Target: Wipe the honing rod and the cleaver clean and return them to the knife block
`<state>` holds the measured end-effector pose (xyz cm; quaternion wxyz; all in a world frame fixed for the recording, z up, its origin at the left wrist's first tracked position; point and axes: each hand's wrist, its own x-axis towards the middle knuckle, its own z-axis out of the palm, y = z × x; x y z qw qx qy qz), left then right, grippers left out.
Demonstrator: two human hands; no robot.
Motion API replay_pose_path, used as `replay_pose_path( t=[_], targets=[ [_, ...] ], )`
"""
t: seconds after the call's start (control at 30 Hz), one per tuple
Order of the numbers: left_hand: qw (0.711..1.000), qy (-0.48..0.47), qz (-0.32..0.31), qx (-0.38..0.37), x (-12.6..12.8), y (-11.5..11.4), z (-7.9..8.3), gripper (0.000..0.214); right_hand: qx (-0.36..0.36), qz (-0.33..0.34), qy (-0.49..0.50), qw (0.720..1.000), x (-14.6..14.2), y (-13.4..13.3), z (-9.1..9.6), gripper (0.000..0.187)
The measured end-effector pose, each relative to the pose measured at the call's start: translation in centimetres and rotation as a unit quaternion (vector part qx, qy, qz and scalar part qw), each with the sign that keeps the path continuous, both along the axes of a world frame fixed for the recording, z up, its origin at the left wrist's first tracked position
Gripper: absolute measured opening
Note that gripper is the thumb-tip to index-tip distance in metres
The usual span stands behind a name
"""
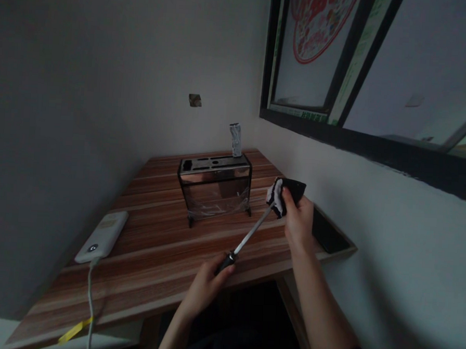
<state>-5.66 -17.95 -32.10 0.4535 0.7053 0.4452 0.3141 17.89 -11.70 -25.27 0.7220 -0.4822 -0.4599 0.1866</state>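
My left hand is closed around the black handle of a sharpening steel, whose thin metal rod points up and to the right. My right hand pinches a folded black-and-white cloth at the rod's far end; the cloth hides the tip. Beyond my hands, a knife block with a slotted black top and brownish see-through sides stands on the table. Clear plastic film clings to its lower front. A silvery, patterned upright object sticks up from the block's right rear; its kind is unclear.
The wood-striped table sits in a corner between two walls. On its left lies a white power bank with a cable running over the front edge, near a yellow tag. A dark flat object lies at the right edge. A framed window is above.
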Motion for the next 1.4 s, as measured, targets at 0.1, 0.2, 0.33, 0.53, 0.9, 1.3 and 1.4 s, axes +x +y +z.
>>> replay_pose_path(
  t=[0.1, 0.2, 0.33, 0.53, 0.9, 1.3, 1.4],
  targets=[
    [1.000, -0.009, 0.002, 0.009, -0.1, 0.0, 0.0, 0.035, -0.003, -0.025, 0.035, 0.999, -0.9, -0.4, -0.3, 0.041],
    [1.000, -0.022, 0.017, 0.002, -0.1, 0.0, -0.1, 0.038, -0.034, 0.041, 0.009, 0.999, -2.3, -1.3, -0.8, 0.039],
    [0.998, -0.035, 0.039, -0.023, -0.1, 0.2, -0.8, 0.040, -0.091, 0.125, -0.037, 0.987, -5.0, -3.0, -2.0, 0.036],
    [0.997, -0.066, 0.041, -0.025, -0.1, 0.6, -1.2, 0.043, -0.144, 0.178, -0.059, 0.972, -8.7, -5.3, -4.3, 0.029],
    [0.999, -0.051, 0.012, 0.000, 0.0, 0.5, -0.3, 0.041, -0.160, 0.188, -0.017, 0.969, -8.7, -5.7, -5.1, 0.037],
    [0.999, -0.032, 0.008, -0.003, 0.1, 0.6, -0.8, 0.037, -0.155, 0.196, 0.025, 0.968, -8.2, -5.7, -5.9, 0.035],
    [1.000, -0.011, 0.006, 0.007, 0.3, 0.6, -0.6, 0.035, -0.158, 0.198, 0.036, 0.967, -7.8, -5.5, -5.6, 0.034]
  ],
)
